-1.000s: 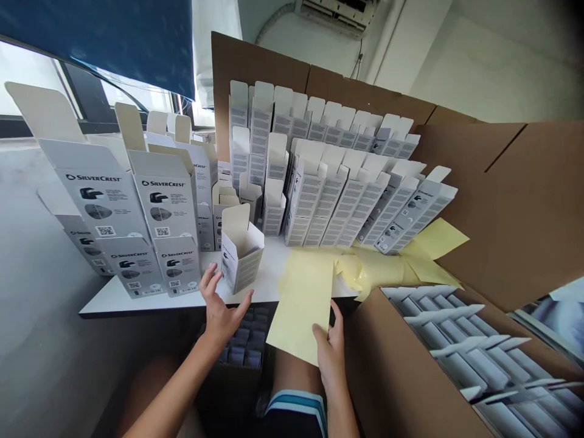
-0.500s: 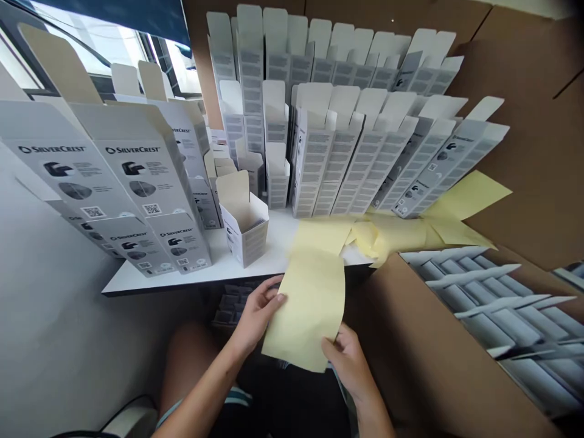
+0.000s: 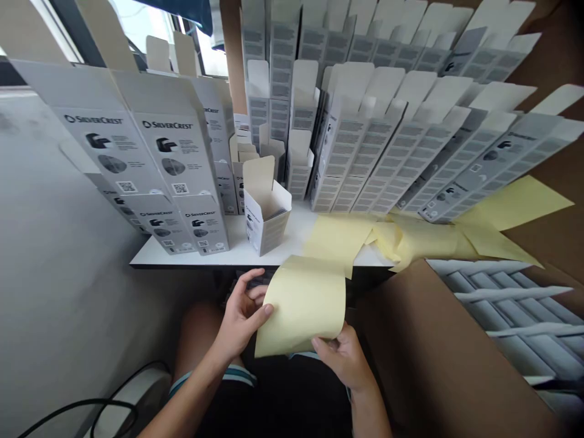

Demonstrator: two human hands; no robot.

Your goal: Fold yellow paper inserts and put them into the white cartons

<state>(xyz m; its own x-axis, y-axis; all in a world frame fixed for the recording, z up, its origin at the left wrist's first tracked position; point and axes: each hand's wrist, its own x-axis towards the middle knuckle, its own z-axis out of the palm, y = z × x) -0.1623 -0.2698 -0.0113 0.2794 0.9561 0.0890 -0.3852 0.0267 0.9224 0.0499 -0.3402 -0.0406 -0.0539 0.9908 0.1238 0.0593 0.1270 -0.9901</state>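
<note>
A plain yellow sheet of paper (image 3: 303,304) is held up over my lap, in front of the white table's edge, its far end curling. My left hand (image 3: 246,310) grips its left edge, thumb on top and fingers partly behind it. At the near right corner my right hand (image 3: 342,356) pinches the sheet between thumb and fingers. Beyond it, more yellow paper (image 3: 337,237) lies on the table, partly crumpled. A small white SilverCrest box (image 3: 269,225) stands with its flap up near the table edge.
Tall stacks of SilverCrest boxes (image 3: 177,158) stand at the left, and rows of open-flapped boxes (image 3: 365,140) fill the back. At the right is a large cardboard carton (image 3: 410,340) with white dividers (image 3: 511,298). A black cable (image 3: 91,401) runs at lower left.
The yellow sheet is bent more, its far end now drawn nearer and curled. Both hands have shifted slightly left. The camera view has turned, so the table and boxes sit differently.
</note>
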